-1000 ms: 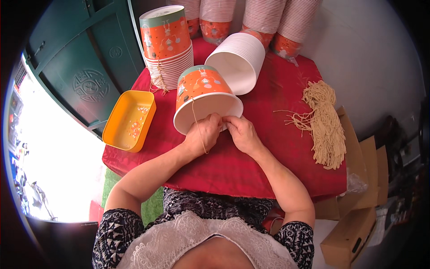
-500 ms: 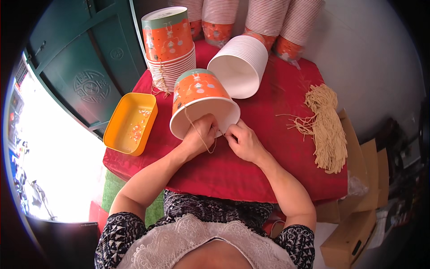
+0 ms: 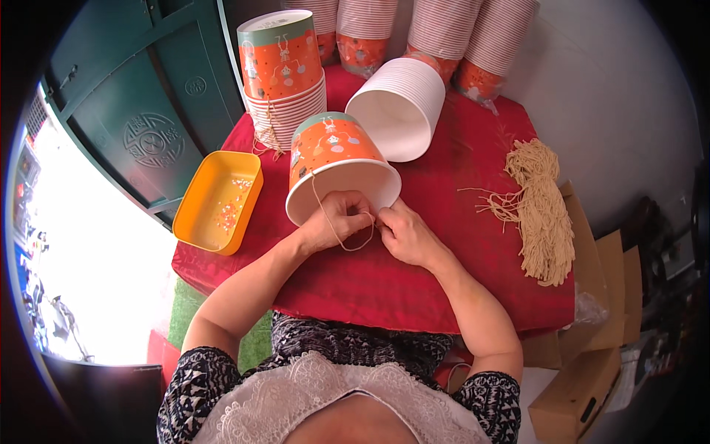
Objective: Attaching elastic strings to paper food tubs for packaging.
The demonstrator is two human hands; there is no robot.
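Observation:
An orange paper bucket with a green base band and white figures lies tilted on the table, its white rim facing me. A thin tan string runs from the left side of the rim and loops down to my fingers. My left hand is at the mouth of the bucket, thumb and fingers pinched on the string. Beside it, my right hand is closed at the right lower rim, its fingertips near the string's end. What those right fingertips grip is too small to make out.
A yellow tray with small orange and white bits sits left on the red-covered table. Stacked buckets stand behind it; a white stack lies beyond the held bucket. A bundle of tan strings lies right, near cardboard boxes.
My left hand has turned and drawn back slightly from inside the bucket, bringing its thumb toward the right hand. The string's loop has swung right, and the bucket has shifted slightly right.

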